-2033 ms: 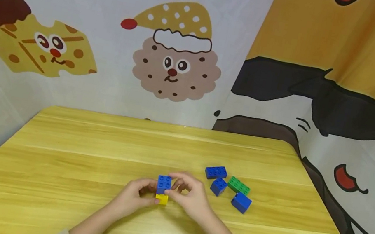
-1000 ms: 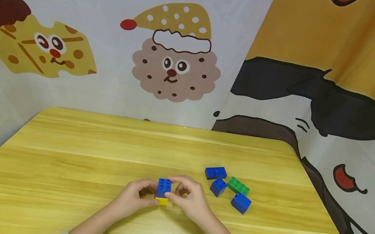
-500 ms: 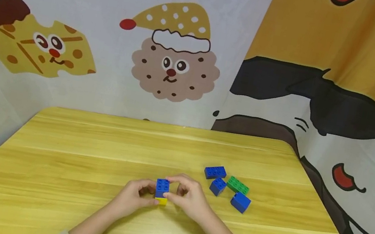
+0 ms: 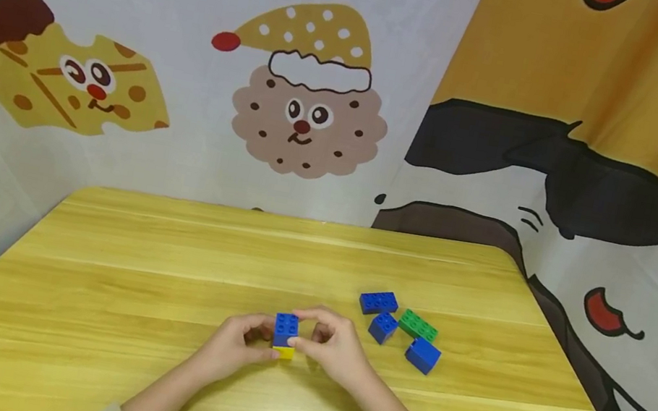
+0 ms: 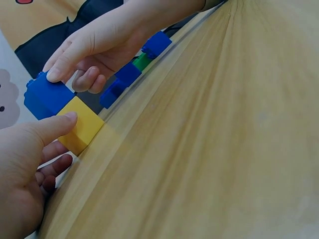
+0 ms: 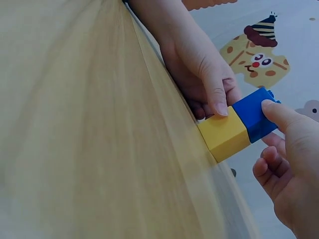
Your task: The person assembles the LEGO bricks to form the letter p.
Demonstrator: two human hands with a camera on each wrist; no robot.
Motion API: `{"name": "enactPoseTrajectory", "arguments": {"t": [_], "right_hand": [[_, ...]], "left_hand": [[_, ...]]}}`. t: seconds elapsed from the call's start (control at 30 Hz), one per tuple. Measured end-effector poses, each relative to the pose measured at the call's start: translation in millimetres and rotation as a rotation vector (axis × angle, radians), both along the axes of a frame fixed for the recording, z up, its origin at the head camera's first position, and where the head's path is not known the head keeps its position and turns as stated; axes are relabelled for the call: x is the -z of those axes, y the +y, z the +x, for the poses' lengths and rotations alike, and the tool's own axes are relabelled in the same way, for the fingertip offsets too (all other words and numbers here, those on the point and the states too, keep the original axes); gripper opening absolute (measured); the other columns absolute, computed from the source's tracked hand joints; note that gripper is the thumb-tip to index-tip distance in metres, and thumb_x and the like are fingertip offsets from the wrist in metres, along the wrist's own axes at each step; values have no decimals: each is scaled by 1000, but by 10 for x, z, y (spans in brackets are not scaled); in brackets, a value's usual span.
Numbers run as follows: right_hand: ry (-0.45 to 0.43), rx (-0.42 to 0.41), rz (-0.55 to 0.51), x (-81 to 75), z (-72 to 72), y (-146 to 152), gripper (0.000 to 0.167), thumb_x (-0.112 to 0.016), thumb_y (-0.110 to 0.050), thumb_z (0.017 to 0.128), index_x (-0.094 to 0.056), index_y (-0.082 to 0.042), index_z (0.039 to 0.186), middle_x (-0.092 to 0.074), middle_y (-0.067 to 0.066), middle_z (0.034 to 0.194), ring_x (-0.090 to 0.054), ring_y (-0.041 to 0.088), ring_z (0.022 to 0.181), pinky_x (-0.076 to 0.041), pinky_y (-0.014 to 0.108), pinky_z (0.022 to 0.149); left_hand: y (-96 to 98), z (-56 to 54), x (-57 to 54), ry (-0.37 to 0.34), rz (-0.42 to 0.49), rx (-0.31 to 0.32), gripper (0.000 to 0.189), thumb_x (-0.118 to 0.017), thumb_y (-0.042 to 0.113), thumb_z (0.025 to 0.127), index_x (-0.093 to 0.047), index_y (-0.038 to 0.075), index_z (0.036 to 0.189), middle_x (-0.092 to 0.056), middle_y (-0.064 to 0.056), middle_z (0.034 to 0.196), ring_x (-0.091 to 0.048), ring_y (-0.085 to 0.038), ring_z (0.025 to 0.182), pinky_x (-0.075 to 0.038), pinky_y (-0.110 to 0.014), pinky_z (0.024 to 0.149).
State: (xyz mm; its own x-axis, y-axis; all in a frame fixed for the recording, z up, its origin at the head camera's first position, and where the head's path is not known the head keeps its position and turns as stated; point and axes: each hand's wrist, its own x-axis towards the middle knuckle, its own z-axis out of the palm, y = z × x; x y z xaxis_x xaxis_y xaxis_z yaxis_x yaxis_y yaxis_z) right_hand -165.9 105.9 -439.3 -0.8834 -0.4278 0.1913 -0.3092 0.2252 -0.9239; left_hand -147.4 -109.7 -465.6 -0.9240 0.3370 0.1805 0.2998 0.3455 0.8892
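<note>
Near the middle of the table, a square blue building brick (image 4: 283, 333) with studs on top sits on a yellow brick (image 4: 285, 353). My left hand (image 4: 234, 344) pinches the yellow brick low down, its thumb on the near side. From the right, my right hand (image 4: 338, 348) holds the blue brick between thumb and forefinger. In the left wrist view the blue brick (image 5: 49, 97) lies flush against the yellow brick (image 5: 85, 128), with no gap showing. The yellow brick (image 6: 227, 138) rests on the tabletop in the right wrist view.
Right of my hands lie loose bricks: a long blue brick (image 4: 378, 303), a small blue brick (image 4: 383, 327), a long green brick (image 4: 418, 326) and a blue brick on its side (image 4: 423, 356). The wooden table (image 4: 176, 245) ends at a printed curtain (image 4: 177, 164).
The blue brick has come down onto the yellow brick with my right hand, so less yellow shows than two seconds ago. My left hand and the loose bricks have stayed put.
</note>
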Motion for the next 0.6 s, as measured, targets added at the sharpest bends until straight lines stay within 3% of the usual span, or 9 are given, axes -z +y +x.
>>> {"name": "enactPoseTrajectory", "arguments": {"t": [0.2,0.27,0.43,0.5,0.6], "right_hand": [[-7,22,22,-11,32,-8,37,-77,-11,82,-67,-13,117,-54,1,67,-47,9,54,-40,18,46],[4,21,23,-24,44,-8,36,-76,-11,83,-67,-12,118,-54,1,67,-47,8,55,-40,18,46],[3,18,30,-234,151,-31,35,-74,-5,83,-66,-6,118,-54,4,67,-47,8,55,-41,18,47],[1,22,44,-271,170,-39,35,-73,-3,83,-65,-6,118,-55,4,67,-47,8,55,-40,17,47],[6,24,61,-168,119,-21,36,-74,-6,83,-66,-11,118,-55,2,68,-47,8,55,-40,18,47]], "left_hand": [[-5,0,4,-6,16,11,36,-79,20,80,-66,9,113,-67,4,95,-60,-18,88,-48,-31,76],[15,45,-99,-6,26,13,36,-78,14,81,-66,6,114,-67,0,95,-61,-22,89,-48,-32,76],[64,171,-386,-13,44,6,33,-75,5,82,-64,0,113,-66,-7,95,-60,-31,90,-48,-34,77],[62,177,-395,-17,50,7,33,-75,6,82,-65,0,113,-65,-6,94,-59,-31,91,-47,-35,77],[61,169,-383,-20,57,15,33,-74,7,83,-65,1,114,-66,-6,95,-59,-31,92,-47,-37,78]]}}
